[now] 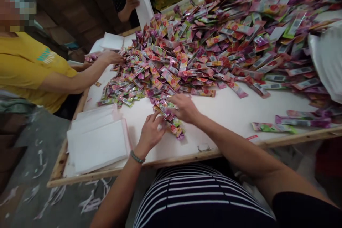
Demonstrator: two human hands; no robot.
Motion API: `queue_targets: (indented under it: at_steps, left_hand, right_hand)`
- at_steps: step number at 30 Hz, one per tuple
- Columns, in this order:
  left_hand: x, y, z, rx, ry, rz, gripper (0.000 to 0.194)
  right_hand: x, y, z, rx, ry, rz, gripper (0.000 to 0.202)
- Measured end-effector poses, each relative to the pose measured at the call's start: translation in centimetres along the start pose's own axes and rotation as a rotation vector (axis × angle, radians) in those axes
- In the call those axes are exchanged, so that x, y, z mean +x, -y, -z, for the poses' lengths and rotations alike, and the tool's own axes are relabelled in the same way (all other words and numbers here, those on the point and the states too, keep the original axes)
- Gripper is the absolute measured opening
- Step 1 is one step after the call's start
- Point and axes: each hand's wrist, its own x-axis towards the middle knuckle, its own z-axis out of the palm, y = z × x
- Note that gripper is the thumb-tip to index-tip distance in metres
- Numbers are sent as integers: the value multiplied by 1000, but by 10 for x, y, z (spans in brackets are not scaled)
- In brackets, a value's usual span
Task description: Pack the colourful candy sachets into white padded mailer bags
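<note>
A small bunch of colourful stick sachets (175, 128), purple, green and pink, lies on the white tabletop close in front of me. My left hand (151, 131) closes on its left side with bent fingers, a dark band round the wrist. From the right, my right hand (186, 108) grips the upper part of the same bunch, its fingers curled over the sachets. Just beyond my hands rises a large heap of the same sachets (171, 78). How many sachets each hand holds is hidden.
Flat white bags (98, 146) are stacked at the left front corner. Loose sachets (272, 127) lie at right. A wooden rim (187, 157) edges the table. A co-worker in yellow (32, 67) reaches into the heap; another person's hand (132, 3) holds a white bag (144, 7).
</note>
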Motion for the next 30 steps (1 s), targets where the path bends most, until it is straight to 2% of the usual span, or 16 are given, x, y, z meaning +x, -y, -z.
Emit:
queue_targets:
  at_steps: [2, 3, 5, 7, 10, 12, 14, 16, 19, 21, 24, 26, 28, 30]
  left_hand:
    - [5, 2, -7, 23, 91, -46, 22]
    - [5, 1, -11, 25, 119, -46, 18]
    - [-2, -3, -15, 20, 135, -8, 15]
    - [-14, -9, -15, -1, 129, 39, 17]
    - [-32, -17, -7, -59, 150, 123, 19]
    - [-40, -21, 1, -108, 212, 210, 15]
    - [-44, -24, 9, -137, 264, 308, 10]
    - [-45, -27, 14, -105, 264, 388, 8]
    - [-40, -33, 13, 4, 219, 427, 16]
    - [-35, -35, 8, 46, 242, 427, 16]
    - [-34, -32, 2, 24, 287, 454, 8]
    - [-38, -26, 2, -34, 252, 444, 5]
    - [-43, -21, 5, -73, 178, 335, 9]
    - [-46, -19, 8, -84, 138, 146, 14]
  right_hand:
    - [-4, 11, -10, -37, 227, 127, 25]
    - [-5, 11, -12, -76, 303, 133, 23]
    - [-4, 3, -11, -159, 384, 50, 21]
    - [-1, -12, -4, -224, 397, -79, 25]
    - [3, -27, 11, -251, 301, -191, 27]
    - [5, -24, 19, -212, 230, -193, 27]
    - [3, -10, 22, -134, 260, -157, 30]
    - [-2, 7, 23, -81, 420, -151, 36]
    - [-12, 24, 18, -117, 682, -182, 35]
    - [-17, 26, 15, -149, 742, -190, 29]
    - [-22, 16, 18, -127, 663, -258, 13]
    - [-27, 8, 22, -98, 546, -357, 19]
    - [-36, 2, 28, -70, 412, -439, 29]
    - [-47, 1, 33, -37, 275, -461, 33]
